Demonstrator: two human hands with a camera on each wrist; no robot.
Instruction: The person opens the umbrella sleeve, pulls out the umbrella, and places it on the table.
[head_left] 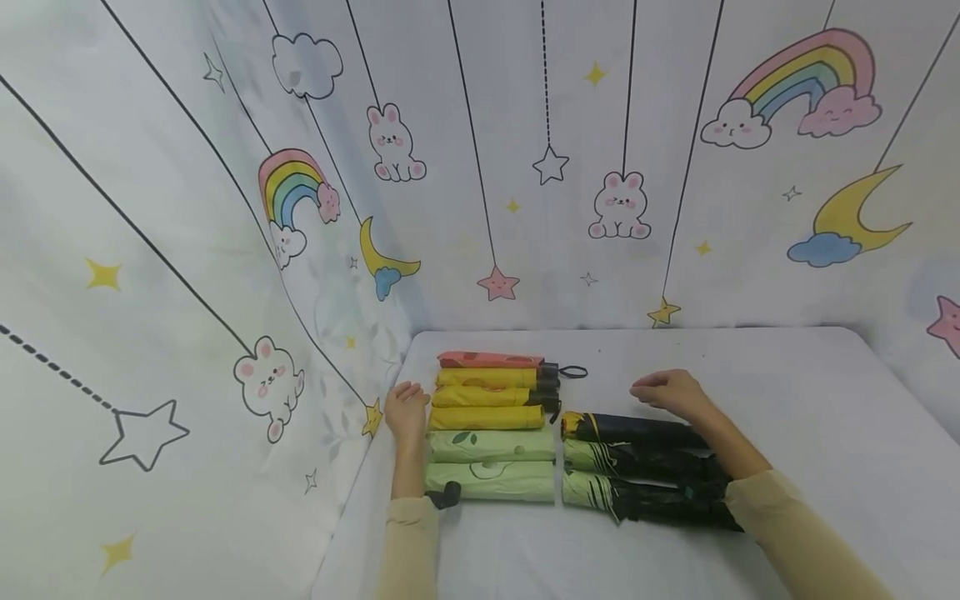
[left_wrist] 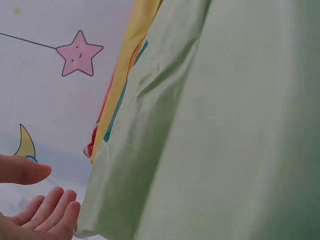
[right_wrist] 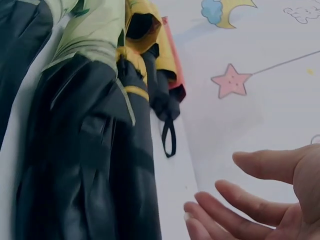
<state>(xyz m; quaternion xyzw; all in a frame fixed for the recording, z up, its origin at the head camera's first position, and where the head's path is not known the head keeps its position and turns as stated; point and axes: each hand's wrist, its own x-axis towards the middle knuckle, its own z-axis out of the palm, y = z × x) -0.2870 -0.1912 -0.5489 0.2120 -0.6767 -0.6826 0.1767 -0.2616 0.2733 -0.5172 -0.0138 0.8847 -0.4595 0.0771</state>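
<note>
What look like folded umbrellas lie in a stack of rows on the white table. Farthest back is a red umbrella, followed by yellow umbrellas with black handles and a plain yellow piece. Nearer are light green pieces, with dark folded umbrellas to their right. My left hand is just left of the yellow rows, fingers relaxed, holding nothing. Past the dark umbrellas, my right hand hovers with thumb and fingers apart, also holding nothing.
A black wrist loop extends from a handle at the back. By my left sleeve, a black handle sticks out at the near green piece. White cloth walls with cartoon prints border the table behind and at left.
</note>
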